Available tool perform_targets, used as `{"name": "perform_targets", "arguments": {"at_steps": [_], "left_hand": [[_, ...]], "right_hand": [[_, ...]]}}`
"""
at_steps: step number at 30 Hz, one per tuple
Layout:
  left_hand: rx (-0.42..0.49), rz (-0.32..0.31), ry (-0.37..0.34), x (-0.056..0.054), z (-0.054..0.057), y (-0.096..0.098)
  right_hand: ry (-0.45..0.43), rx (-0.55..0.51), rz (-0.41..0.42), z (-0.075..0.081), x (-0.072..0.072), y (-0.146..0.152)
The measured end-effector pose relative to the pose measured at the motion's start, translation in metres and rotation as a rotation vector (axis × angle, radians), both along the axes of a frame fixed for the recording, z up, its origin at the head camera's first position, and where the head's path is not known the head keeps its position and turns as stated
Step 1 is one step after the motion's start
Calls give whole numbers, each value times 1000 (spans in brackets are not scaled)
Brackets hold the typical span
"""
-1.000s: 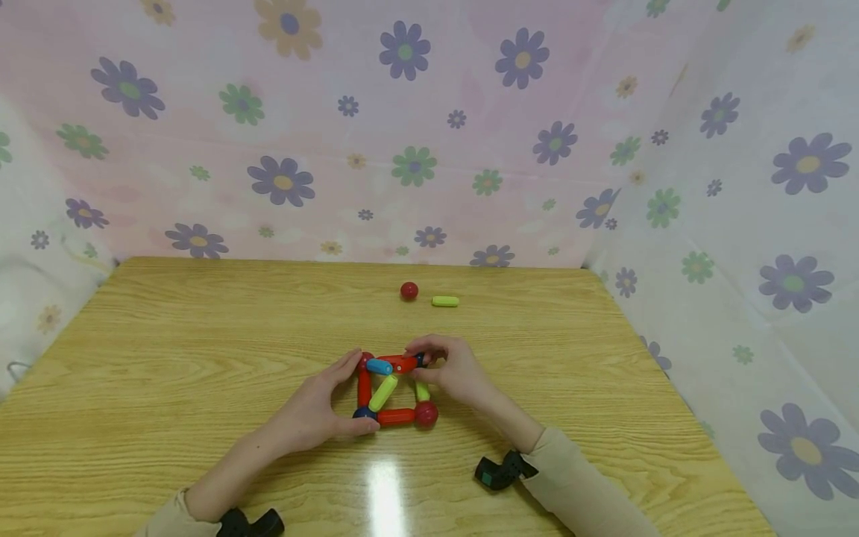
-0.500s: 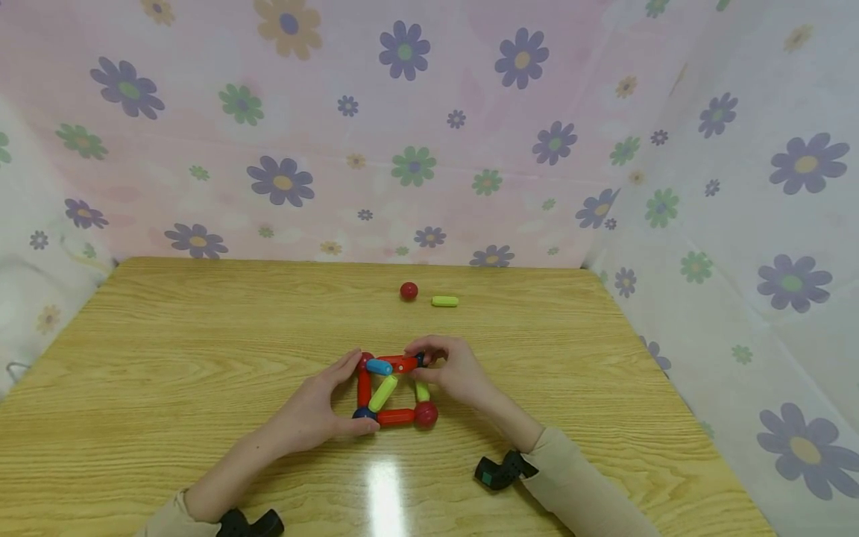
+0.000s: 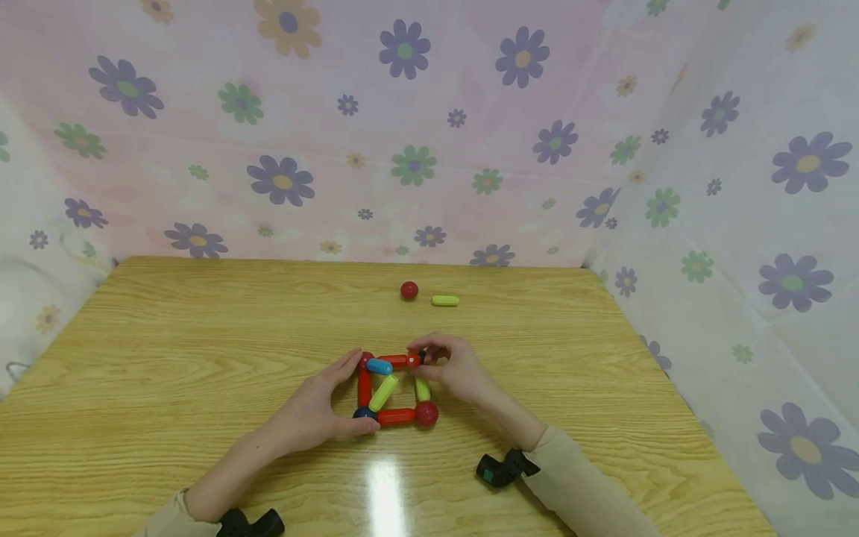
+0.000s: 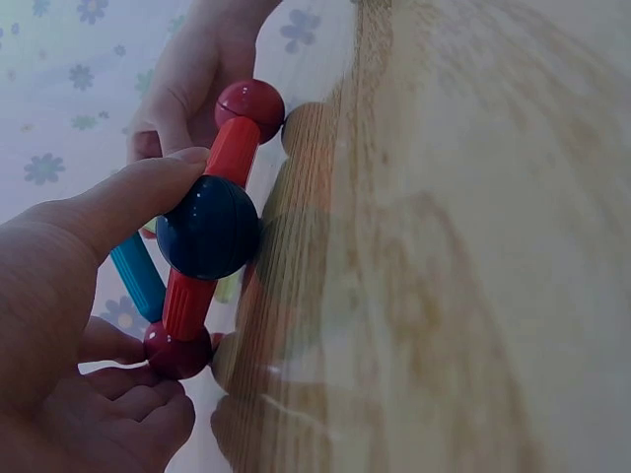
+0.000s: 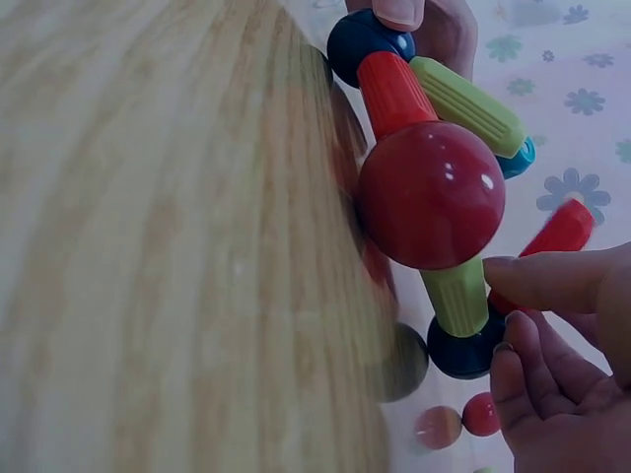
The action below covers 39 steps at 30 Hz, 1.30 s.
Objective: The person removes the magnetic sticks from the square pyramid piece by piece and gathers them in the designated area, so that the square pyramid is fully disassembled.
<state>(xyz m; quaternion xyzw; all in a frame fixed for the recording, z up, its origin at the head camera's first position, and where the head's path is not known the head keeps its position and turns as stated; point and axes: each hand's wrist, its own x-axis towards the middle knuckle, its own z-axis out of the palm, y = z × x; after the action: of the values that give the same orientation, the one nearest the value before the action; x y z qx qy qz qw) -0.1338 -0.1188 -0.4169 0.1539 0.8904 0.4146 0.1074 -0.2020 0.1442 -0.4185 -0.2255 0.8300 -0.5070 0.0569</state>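
A square of magnetic building sticks and balls lies on the table, with red sticks (image 3: 397,417), a yellow-green stick (image 3: 422,389), red balls (image 3: 426,414) and dark blue balls (image 4: 208,228). From its left corners a blue stick (image 3: 379,366) and another yellow-green stick (image 5: 471,106) slant upward. My left hand (image 3: 312,406) holds the left side, thumb on the near dark blue ball, fingers against the far red ball (image 4: 177,350). At the far right corner my right hand (image 3: 456,371) pinches a red stick (image 5: 560,239) at the dark blue ball (image 5: 463,345); fingers partly hide the joint.
Farther back on the wooden table (image 3: 235,313) lie a loose red ball (image 3: 409,291) and a loose yellow-green stick (image 3: 445,301). Flowered cloth (image 3: 416,201) hangs behind the table and along its sides.
The red stick in my right hand has swung from leaning left to standing more upright at the far right corner. My left hand and the square have stayed in place.
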Motion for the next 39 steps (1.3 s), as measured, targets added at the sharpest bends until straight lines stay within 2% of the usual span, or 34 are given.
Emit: {"name": "perform_targets", "arguments": {"at_steps": [6, 11, 21, 28, 35, 39], "left_hand": [[2, -3, 8, 0, 1, 0], [4, -2, 8, 1, 1, 0], [-7, 1, 0, 0, 0, -1], [-7, -3, 3, 0, 0, 0], [-10, -2, 3, 0, 1, 0], [-5, -4, -1, 0, 1, -1]], "right_hand": [[16, -3, 5, 4, 1, 5], [-16, -29, 0, 4, 1, 11], [-74, 12, -106, -2, -1, 23], [-111, 10, -140, -3, -2, 26], [-172, -23, -122, 25, 11, 19], [-204, -50, -121, 24, 10, 18]]}}
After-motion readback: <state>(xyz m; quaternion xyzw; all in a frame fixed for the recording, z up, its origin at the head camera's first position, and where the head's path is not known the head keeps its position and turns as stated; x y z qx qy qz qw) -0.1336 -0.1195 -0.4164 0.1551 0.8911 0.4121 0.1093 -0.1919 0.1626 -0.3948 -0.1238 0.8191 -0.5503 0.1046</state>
